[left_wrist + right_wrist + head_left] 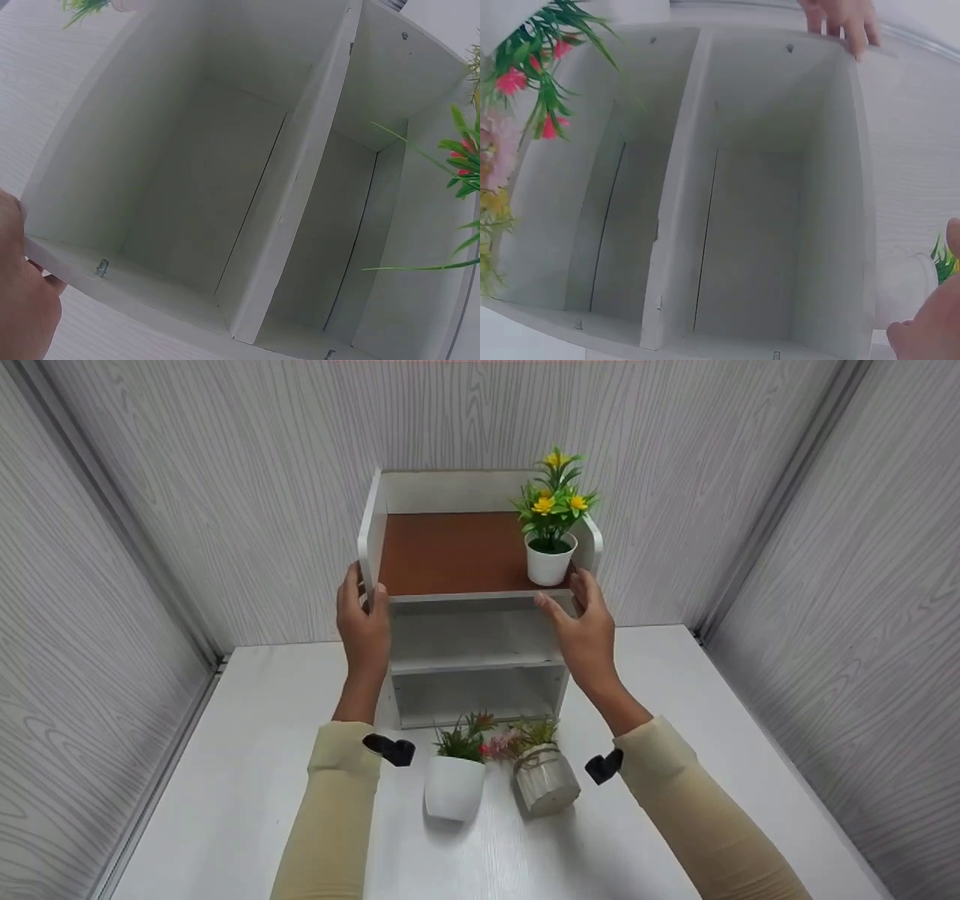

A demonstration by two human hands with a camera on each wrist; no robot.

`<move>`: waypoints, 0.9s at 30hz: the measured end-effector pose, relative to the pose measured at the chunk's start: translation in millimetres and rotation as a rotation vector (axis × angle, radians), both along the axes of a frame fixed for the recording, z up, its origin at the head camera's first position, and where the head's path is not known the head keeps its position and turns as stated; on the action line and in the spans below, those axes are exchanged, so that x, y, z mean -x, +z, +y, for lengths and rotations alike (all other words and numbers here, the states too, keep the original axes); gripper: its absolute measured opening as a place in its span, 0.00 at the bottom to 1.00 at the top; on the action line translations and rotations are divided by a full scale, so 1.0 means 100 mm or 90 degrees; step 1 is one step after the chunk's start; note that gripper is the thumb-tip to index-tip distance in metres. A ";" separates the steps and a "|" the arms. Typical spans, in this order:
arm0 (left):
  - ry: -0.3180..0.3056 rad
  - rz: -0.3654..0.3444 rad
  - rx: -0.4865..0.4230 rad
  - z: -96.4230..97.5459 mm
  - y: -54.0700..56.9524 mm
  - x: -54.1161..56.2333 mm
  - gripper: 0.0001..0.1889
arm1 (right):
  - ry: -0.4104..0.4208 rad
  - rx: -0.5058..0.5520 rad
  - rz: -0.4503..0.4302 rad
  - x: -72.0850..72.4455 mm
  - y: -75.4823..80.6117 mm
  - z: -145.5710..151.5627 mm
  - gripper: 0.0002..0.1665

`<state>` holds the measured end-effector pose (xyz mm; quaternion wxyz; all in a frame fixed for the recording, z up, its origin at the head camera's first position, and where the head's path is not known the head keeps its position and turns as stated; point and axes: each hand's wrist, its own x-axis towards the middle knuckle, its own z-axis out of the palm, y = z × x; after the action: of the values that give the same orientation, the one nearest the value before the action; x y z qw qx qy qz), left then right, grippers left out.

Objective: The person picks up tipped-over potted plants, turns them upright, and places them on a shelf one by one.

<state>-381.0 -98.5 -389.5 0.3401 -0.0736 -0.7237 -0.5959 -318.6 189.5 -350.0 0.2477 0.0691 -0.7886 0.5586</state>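
Observation:
A small white shelf unit [476,669] with a brown top board [450,551] stands against the back wall. My left hand [364,619] grips its left side panel, thumb at the front edge and fingers on the outer face. My right hand [589,630] is at the upper right corner, thumb spread away from the fingers, just below a white pot [550,566] with yellow flowers [555,502]. That pot stands upright at the right end of the top board. Whether the right fingers touch the side panel is hard to tell.
On the white table [270,750], a white pot [454,789] with red-flowered greenery and a grey twine-tied pot [547,781] lie before the shelf, plants toward it. Patterned wall panels [840,547] enclose the table at the back and both sides.

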 end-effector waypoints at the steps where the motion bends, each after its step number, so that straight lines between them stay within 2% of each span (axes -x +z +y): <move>1: 0.003 0.002 0.000 0.00 0.00 0.00 0.29 | 0.002 0.000 -0.001 -0.05 -0.03 0.00 0.54; 13: -0.003 -0.003 -0.007 0.00 0.01 0.00 0.28 | 0.036 -0.036 -0.052 -0.52 -0.52 0.11 0.54; 22: -0.015 -0.009 -0.013 -0.01 0.02 0.00 0.28 | 0.035 -0.043 -0.138 -0.76 -0.90 0.18 0.57; 27: -0.006 -0.006 -0.001 -0.02 0.01 0.00 0.29 | 0.025 -0.064 -0.173 -0.84 -1.17 0.21 0.55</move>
<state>-381.3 -100.9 -388.7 0.3341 -0.0739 -0.7244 -0.5985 -234.3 210.1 -466.5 0.1237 0.0205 -0.8403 0.5274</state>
